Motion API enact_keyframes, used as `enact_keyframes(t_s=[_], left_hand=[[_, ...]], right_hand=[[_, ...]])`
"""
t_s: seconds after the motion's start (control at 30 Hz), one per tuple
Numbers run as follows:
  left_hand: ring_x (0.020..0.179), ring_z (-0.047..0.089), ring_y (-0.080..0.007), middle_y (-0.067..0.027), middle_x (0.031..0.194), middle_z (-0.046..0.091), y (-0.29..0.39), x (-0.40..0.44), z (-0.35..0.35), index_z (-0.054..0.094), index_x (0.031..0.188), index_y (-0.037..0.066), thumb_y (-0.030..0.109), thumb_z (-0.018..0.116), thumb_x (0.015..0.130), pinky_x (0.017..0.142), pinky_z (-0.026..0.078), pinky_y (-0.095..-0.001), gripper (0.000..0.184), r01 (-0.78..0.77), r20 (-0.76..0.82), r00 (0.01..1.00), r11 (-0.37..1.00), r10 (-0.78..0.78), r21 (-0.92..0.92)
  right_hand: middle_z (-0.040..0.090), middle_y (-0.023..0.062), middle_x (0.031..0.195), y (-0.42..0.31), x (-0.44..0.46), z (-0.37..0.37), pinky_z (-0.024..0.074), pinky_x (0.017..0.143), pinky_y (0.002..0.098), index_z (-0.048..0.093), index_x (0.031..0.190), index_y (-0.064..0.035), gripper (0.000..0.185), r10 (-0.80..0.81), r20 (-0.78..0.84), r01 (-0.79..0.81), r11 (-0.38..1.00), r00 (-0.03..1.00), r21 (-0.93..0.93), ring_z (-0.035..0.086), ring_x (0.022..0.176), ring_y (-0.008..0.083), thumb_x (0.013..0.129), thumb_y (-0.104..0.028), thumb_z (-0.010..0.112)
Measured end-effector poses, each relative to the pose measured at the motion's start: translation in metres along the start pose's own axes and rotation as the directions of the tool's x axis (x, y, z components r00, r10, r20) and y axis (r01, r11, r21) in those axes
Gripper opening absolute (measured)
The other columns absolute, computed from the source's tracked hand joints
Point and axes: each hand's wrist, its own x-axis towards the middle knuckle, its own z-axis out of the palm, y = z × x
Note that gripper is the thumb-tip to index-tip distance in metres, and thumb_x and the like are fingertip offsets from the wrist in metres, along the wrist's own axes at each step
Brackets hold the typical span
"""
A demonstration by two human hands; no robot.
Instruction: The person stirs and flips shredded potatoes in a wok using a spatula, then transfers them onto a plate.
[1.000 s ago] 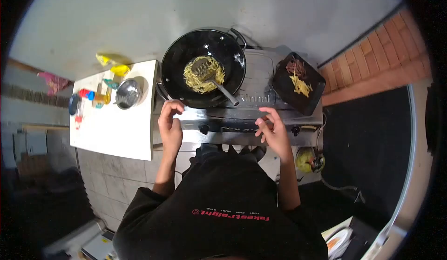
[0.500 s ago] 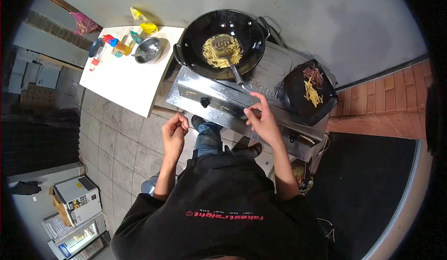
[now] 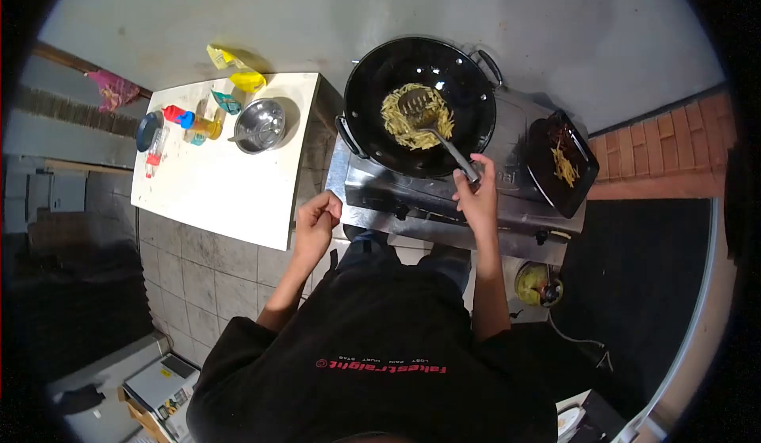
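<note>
A black two-handled wok (image 3: 476, 94) stands on the stove, with pale sliced strips (image 3: 404, 130) in its bottom. The head of a slotted spatula (image 3: 424, 114) lies on the strips. Its handle slopes toward me over the wok's front rim. My right hand (image 3: 479, 201) is at the handle's end, which lies between thumb and forefinger; the fingers look spread, and a grip is not visible. In front of the stove's left corner, my left hand (image 3: 317, 219) is curled closed in the air, with nothing visible in it.
Right of the wok, a black tray (image 3: 577, 185) carries yellow and dark strips. On the white table (image 3: 230, 197) at left are a steel bowl (image 3: 261, 126), a bottle of yellow liquid (image 3: 208, 126), a yellow packet (image 3: 247, 80) and other containers. A brick ledge (image 3: 662, 145) borders the right side.
My right hand has moved up to the spatula's handle end, from just short of it. My left hand stays curled. The camera view has shifted, so the wok and table appear lower.
</note>
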Motion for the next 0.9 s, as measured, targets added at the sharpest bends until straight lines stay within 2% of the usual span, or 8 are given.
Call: enact_keyframes(t_s=[0.1,0.17,0.27,0.37,0.43,0.6,0.7,0.9], left_hand=[[0.061,0.037,-0.0045,0.0020,0.067,0.044,0.004,0.018,-0.016,0.047,0.073,0.002,-0.015,0.031,0.071,0.054,0.027,-0.0214,0.024,-0.004,0.038,0.999,1.000,0.003,0.010],[0.061,0.036,-0.0045,0.0020,0.067,0.044,0.006,0.026,-0.019,0.047,0.073,0.002,-0.015,0.031,0.071,0.053,0.026,-0.0218,0.024,-0.001,0.026,1.000,0.999,0.002,-0.036],[0.059,0.034,-0.0039,0.0030,0.064,0.042,0.004,0.030,-0.009,0.046,0.072,0.002,-0.015,0.031,0.070,0.053,0.024,-0.0220,0.023,-0.038,-0.038,0.999,0.997,0.035,-0.070],[0.056,0.032,-0.0032,0.0044,0.060,0.039,0.004,0.021,0.010,0.047,0.070,0.003,-0.013,0.031,0.070,0.051,0.022,-0.0223,0.023,-0.103,-0.133,0.987,0.990,0.089,-0.102],[0.054,0.031,-0.0028,0.0048,0.060,0.040,0.004,0.012,0.020,0.048,0.070,0.003,-0.012,0.032,0.071,0.049,0.021,-0.0225,0.022,-0.072,-0.185,0.981,0.990,0.049,-0.118],[0.053,0.031,-0.0028,0.0051,0.061,0.040,0.003,0.000,0.037,0.048,0.070,0.004,-0.012,0.032,0.071,0.048,0.020,-0.0220,0.023,-0.068,-0.221,0.975,0.986,0.033,-0.152],[0.053,0.032,-0.0029,0.0050,0.061,0.040,0.004,0.004,0.039,0.048,0.070,0.004,-0.011,0.032,0.071,0.048,0.021,-0.0219,0.022,-0.060,-0.229,0.973,0.980,0.016,-0.188],[0.054,0.033,-0.0032,0.0043,0.061,0.041,-0.004,0.018,0.023,0.049,0.070,0.004,-0.012,0.032,0.071,0.049,0.022,-0.0214,0.023,-0.019,-0.088,0.996,0.980,0.002,-0.199]], right_hand=[[0.059,0.0023,0.075,0.000,0.013,0.002,0.0449,0.052,0.0259,0.051,0.121,-0.0097,0.036,-0.080,-0.012,0.077,0.984,0.997,-0.162,0.052,0.054,0.0095,0.089,-0.014,0.067],[0.058,0.0007,0.075,-0.011,0.027,0.005,0.0405,0.048,0.0237,0.054,0.119,-0.0079,0.032,-0.126,0.000,0.125,0.984,0.992,-0.130,0.047,0.052,0.0068,0.090,-0.013,0.067],[0.056,-0.0037,0.075,-0.038,0.049,0.017,0.0301,0.041,0.0194,0.054,0.120,-0.0051,0.031,-0.172,0.016,0.159,0.939,0.985,0.307,0.042,0.052,0.0018,0.092,-0.011,0.065],[0.057,-0.0038,0.077,-0.044,0.078,0.025,0.0346,0.046,0.0190,0.057,0.117,-0.0056,0.028,-0.174,0.104,0.127,0.925,0.979,0.357,0.044,0.054,0.0020,0.091,-0.013,0.066],[0.062,-0.0010,0.076,-0.026,0.106,0.031,0.0426,0.058,0.0236,0.064,0.102,-0.0023,0.020,-0.334,0.081,0.332,0.943,0.939,0.038,0.050,0.061,0.0048,0.092,-0.019,0.067],[0.063,0.0104,0.075,-0.063,0.102,0.012,0.0453,0.060,0.0271,0.063,0.098,-0.0023,0.013,-0.339,0.320,0.429,0.862,0.885,-0.270,0.058,0.066,0.0109,0.091,-0.014,0.063],[0.062,0.0154,0.085,-0.079,0.092,0.006,0.0479,0.067,0.0356,0.061,0.098,-0.0016,0.010,-0.564,0.451,0.675,0.727,0.691,-0.125,0.062,0.073,0.0293,0.090,-0.008,0.060],[0.051,0.0155,0.090,-0.080,0.058,-0.005,0.0477,0.071,0.0392,0.062,0.101,-0.0057,0.016,-0.533,0.527,0.733,0.606,0.662,-0.309,0.058,0.080,0.0343,0.085,0.000,0.061]])
